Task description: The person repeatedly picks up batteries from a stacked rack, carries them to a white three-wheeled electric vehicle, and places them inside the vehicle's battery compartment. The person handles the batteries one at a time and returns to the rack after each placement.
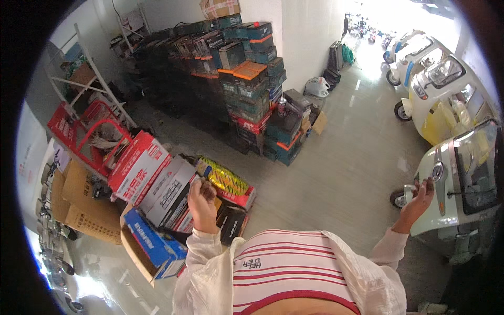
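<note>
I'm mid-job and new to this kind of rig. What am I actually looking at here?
There's no machine: these are a person's bare hands, seen from a downward-looking fisheye camera on their head, so edges bend. The left hand is curled over a group of boxes, including a red-and-white carton, a blue carton and a yellow patterned package; I can't tell whether it grips anything. The right hand looks empty, in front of a pale green cabbed vehicle. Farther off, dark battery-like blocks stand stacked on the floor.

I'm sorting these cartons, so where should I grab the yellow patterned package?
Probably across its narrow width, near the middle, coming from above: the yellow patterned package is long, and its patterned upper face lies uncovered.
</note>
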Available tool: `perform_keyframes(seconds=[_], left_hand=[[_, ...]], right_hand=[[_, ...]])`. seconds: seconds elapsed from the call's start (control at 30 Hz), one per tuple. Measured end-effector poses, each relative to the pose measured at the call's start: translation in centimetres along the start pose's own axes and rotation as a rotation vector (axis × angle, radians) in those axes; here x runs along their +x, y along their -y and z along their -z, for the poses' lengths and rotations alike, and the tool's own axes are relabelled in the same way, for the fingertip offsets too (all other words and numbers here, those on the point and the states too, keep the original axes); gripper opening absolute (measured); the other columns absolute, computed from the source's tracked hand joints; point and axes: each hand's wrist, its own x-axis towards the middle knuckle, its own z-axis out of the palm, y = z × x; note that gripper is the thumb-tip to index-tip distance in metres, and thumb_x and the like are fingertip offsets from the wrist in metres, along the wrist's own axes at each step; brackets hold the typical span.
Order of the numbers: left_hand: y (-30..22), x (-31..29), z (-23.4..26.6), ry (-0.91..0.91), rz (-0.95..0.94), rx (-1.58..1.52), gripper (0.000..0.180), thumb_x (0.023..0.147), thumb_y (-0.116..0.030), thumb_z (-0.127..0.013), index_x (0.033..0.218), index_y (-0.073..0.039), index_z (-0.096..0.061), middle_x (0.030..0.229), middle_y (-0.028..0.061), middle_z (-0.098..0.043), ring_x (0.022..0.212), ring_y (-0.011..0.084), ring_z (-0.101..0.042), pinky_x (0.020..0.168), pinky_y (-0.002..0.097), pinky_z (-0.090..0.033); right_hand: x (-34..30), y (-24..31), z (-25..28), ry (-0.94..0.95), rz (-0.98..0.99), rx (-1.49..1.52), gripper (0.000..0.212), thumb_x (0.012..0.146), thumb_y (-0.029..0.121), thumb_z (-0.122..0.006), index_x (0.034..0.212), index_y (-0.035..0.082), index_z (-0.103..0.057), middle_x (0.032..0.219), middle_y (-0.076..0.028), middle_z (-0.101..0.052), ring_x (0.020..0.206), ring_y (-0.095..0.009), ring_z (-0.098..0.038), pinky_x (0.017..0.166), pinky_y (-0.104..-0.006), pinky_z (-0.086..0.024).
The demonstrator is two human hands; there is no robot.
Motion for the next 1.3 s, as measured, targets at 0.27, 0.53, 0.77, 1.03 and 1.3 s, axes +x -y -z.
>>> perform_keyframes(seconds=[0.27, 0.53, 0.77, 1.03, 1.3], left_hand=[[5.8, 18.8, -14.4, 0.235, -0.002, 0.082, 0.02, 0.098, -0.021, -0.055, 0.108, -0.006, -0.061, 0.087, 0.0044, -0.067, 0.068, 0.0116, -0.06, 0.062, 0.0254, -0.048], [8.2, 37.9, -24.0, 0.209, -0.154, 0.477, 0.049, 0.099, -0.031, -0.057, 0.139, -0.004, -0.046, 0.12, 0.0074, -0.062, 0.095, 0.0117, -0.06, 0.08, 0.0273, -0.051], [10.4, 57.5, -30.9, 0.254, -0.317, 0.799, 0.07, 0.093, -0.035, -0.066, 0.142, 0.006, -0.04, 0.135, 0.0155, -0.051, 0.119, 0.0248, -0.052, 0.103, 0.037, -0.041], [13.5, 81.8, -36.0, 0.077, -0.522, 1.199, 0.082, 0.083, -0.042, -0.076, 0.135, 0.012, -0.043, 0.139, 0.0287, -0.04, 0.124, 0.0401, -0.046, 0.104, 0.048, -0.04], [15.8, 85.8, -38.3, -0.104, -0.554, 1.17, 0.087, 0.082, -0.032, -0.079, 0.14, 0.012, -0.031, 0.135, 0.0273, -0.033, 0.118, 0.0426, -0.042, 0.098, 0.0527, -0.041]], right_hand=[[5.7, -13.4, -12.1, 0.006, -0.199, -0.121, 0.038, 0.098, 0.024, -0.054, 0.13, 0.004, -0.054, 0.117, -0.004, -0.059, 0.092, -0.013, -0.056, 0.077, -0.0293, -0.044], [12.7, -24.0, -38.5, 0.256, -0.381, 0.089, 0.036, 0.094, 0.026, -0.058, 0.122, 0.003, -0.059, 0.103, -0.003, -0.063, 0.085, -0.014, -0.058, 0.072, -0.028, -0.046], [10.7, -22.0, -63.1, 0.87, -0.438, 0.242, 0.031, 0.097, 0.02, -0.057, 0.121, 0.002, -0.059, 0.1, -0.002, -0.063, 0.084, -0.01, -0.056, 0.07, -0.0248, -0.045], [5.7, -23.0, -80.0, 1.143, -0.52, 0.15, 0.031, 0.097, 0.021, -0.06, 0.119, 0.0, -0.058, 0.1, -0.003, -0.063, 0.087, -0.009, -0.056, 0.071, -0.0239, -0.045], [1.1, -23.8, -99.2, 1.242, -0.587, 0.123, 0.035, 0.098, 0.03, -0.059, 0.118, 0.002, -0.058, 0.103, -0.004, -0.062, 0.084, -0.011, -0.058, 0.073, -0.0274, -0.047]])
